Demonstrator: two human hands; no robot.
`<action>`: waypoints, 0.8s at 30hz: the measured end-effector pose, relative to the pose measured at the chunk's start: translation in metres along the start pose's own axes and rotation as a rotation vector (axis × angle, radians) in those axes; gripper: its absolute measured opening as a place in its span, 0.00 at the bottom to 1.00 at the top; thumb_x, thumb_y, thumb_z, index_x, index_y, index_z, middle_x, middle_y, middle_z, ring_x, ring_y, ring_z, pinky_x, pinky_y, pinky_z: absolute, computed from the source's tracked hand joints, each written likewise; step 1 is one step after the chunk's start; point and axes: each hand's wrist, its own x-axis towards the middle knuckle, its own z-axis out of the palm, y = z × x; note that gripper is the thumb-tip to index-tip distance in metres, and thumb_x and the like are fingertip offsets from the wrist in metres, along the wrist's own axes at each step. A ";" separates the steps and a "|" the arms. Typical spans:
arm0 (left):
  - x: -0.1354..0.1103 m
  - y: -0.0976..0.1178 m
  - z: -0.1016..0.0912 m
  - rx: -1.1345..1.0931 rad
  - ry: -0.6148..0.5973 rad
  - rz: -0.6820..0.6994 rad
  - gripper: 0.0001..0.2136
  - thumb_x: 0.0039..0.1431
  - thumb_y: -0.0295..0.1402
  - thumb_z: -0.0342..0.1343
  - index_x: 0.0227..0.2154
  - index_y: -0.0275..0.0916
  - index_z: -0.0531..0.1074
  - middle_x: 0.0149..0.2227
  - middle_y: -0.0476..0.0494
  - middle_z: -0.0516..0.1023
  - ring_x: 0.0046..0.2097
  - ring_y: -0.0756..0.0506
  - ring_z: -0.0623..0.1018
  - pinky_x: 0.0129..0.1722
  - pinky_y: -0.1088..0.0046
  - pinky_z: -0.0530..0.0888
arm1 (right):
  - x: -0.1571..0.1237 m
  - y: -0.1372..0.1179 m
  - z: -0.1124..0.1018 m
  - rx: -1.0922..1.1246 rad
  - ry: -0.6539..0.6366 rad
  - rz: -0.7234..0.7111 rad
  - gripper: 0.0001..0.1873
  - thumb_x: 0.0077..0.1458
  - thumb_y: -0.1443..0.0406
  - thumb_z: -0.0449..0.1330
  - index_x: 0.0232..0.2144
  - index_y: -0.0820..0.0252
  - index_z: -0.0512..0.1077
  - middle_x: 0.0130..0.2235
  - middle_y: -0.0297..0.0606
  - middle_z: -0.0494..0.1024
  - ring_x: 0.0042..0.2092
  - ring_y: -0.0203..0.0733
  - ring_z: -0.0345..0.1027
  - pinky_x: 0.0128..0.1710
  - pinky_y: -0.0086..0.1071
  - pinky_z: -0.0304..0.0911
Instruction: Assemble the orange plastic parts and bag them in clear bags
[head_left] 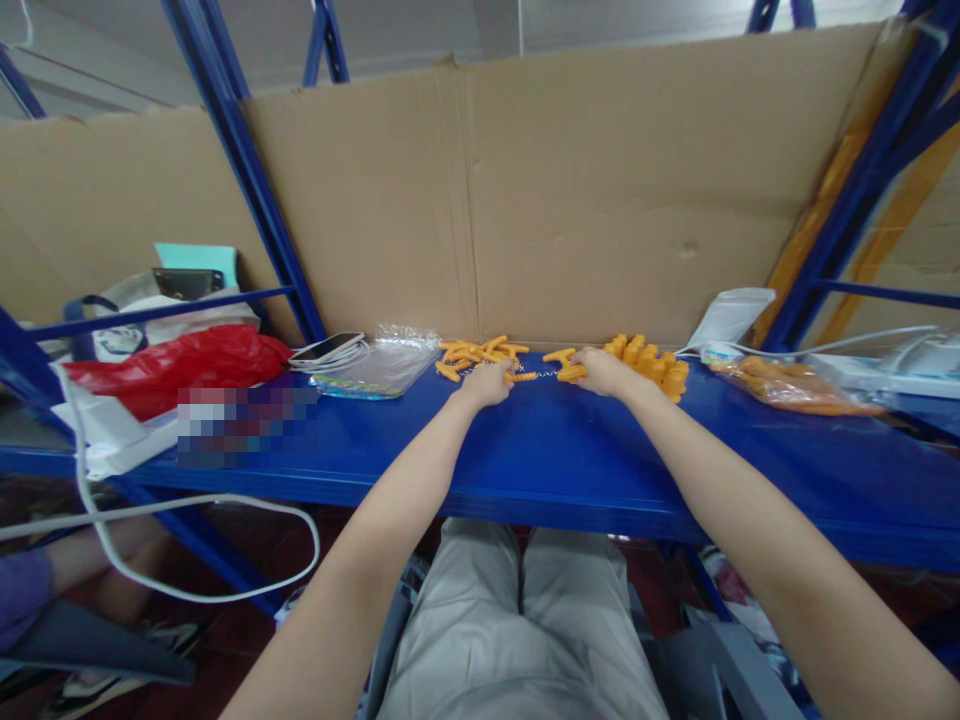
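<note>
My left hand (489, 383) is closed, its fingertips on an orange spiral-threaded piece (523, 377) that points to the right. Just behind it lies a loose pile of orange T-shaped pieces (480, 350). My right hand (600, 371) is closed at the fingertips on a short orange piece (572, 372), the far side of which the fingers hide. An orange T-shaped piece (558, 356) lies right beside those fingers. Behind my right wrist, several orange ridged pieces (649, 360) stand close together in a block.
Left on the blue shelf (570, 450) are a clear plastic bag (382, 370), a phone (330, 348) with white cable, and a red bag (187, 370). A bag of orange pieces (802, 385) lies right. Cardboard (562, 200) walls the back; blue posts flank it. Another person's leg shows lower left.
</note>
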 end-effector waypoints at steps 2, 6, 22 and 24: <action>0.000 0.000 0.000 -0.005 0.000 0.000 0.14 0.62 0.32 0.51 0.50 0.42 0.69 0.51 0.41 0.78 0.53 0.41 0.76 0.51 0.67 0.72 | 0.001 0.001 0.000 0.006 0.011 0.002 0.14 0.51 0.71 0.59 0.41 0.60 0.78 0.48 0.45 0.79 0.51 0.52 0.72 0.51 0.38 0.64; 0.001 0.000 0.000 0.000 -0.010 -0.004 0.15 0.62 0.32 0.51 0.52 0.42 0.68 0.52 0.40 0.77 0.54 0.41 0.75 0.51 0.67 0.72 | 0.001 0.002 -0.001 0.028 0.020 0.020 0.15 0.52 0.71 0.59 0.43 0.61 0.77 0.48 0.46 0.79 0.52 0.51 0.72 0.52 0.38 0.64; -0.001 0.001 0.001 -0.020 0.022 -0.001 0.15 0.62 0.30 0.52 0.52 0.41 0.70 0.51 0.39 0.78 0.53 0.41 0.76 0.52 0.66 0.72 | 0.000 0.001 -0.004 0.080 0.025 -0.098 0.22 0.50 0.74 0.58 0.47 0.59 0.77 0.48 0.42 0.80 0.49 0.48 0.73 0.51 0.36 0.65; 0.000 0.001 0.002 -0.020 0.030 -0.004 0.15 0.62 0.30 0.52 0.51 0.41 0.70 0.51 0.39 0.78 0.53 0.41 0.76 0.52 0.66 0.72 | -0.001 -0.001 -0.006 0.088 0.026 -0.146 0.23 0.50 0.75 0.58 0.48 0.58 0.77 0.46 0.41 0.80 0.48 0.48 0.73 0.50 0.35 0.65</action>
